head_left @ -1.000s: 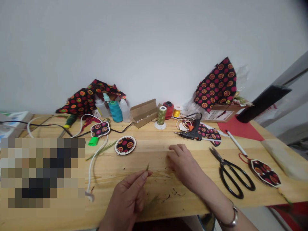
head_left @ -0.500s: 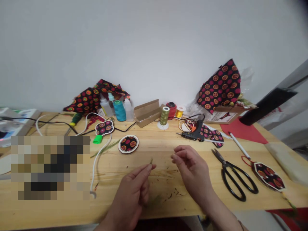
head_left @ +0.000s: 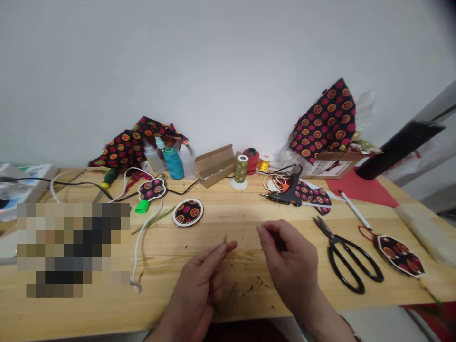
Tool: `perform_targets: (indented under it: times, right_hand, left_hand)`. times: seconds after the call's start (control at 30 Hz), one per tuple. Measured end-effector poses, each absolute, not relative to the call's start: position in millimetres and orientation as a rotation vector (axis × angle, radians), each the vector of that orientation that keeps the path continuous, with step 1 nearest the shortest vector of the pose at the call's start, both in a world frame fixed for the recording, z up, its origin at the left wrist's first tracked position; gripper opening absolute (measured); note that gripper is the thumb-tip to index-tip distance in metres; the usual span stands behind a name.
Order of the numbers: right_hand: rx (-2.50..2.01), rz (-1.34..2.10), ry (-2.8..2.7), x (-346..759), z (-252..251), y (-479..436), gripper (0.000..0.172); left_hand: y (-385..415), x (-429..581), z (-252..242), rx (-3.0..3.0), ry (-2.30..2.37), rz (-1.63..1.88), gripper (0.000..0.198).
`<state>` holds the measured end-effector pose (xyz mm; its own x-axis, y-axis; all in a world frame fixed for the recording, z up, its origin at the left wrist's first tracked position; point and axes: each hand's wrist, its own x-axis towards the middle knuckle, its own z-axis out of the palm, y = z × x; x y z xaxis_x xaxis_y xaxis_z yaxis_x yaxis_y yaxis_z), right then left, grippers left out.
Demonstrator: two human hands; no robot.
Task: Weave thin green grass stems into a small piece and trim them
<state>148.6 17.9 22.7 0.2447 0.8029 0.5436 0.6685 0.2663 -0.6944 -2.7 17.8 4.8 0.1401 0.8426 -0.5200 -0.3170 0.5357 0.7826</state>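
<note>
Pale, knotty wood forms the tabletop [head_left: 228,205] in the head view. Near its front edge, the left hand [head_left: 199,280] grasps a short green tuft [head_left: 225,239] between thumb and forefinger, the tip standing up clear of the fingers. The right hand [head_left: 290,261], beside it and apart, has thumb and forefinger brought together; whether anything lies between them cannot be told. Containers, rear: an open brown cardboard box [head_left: 214,157], long and narrow, with glossy clear material inside; to the right, a larger carton [head_left: 329,170] with crumpled plastic and black fabric [head_left: 326,123], patterned in orange and magenta circles, rising above it; to the left, a translucent squeeze bottle [head_left: 186,162], contents indistinct, beside a teal thread cone [head_left: 174,164]. Materials and shapes: a round disc [head_left: 188,212], patterned cloth within a pale rim; a flower-shaped piece [head_left: 152,189], similarly edged; an octagonal piece [head_left: 401,255] with a red cord loop; scissors [head_left: 351,256] with steel blades and looped black handles, lying parted; fine dark scraps [head_left: 251,287] scattered between the hands.
</note>
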Motion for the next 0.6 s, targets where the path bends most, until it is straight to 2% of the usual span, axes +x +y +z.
perform_targets:
  times: [0.3, 0.6]
  right_hand:
    - [-1.312, 0.011, -1.745, 131, 5, 3, 0.012]
    - [-1.234, 0.027, -1.895, 125, -11, -11, 0.017]
  left_hand:
    - [18, 1, -2, 0.432, 0.981, 0.862, 0.020]
    - [20, 0, -4, 0.441, 0.922, 0.819, 0.028]
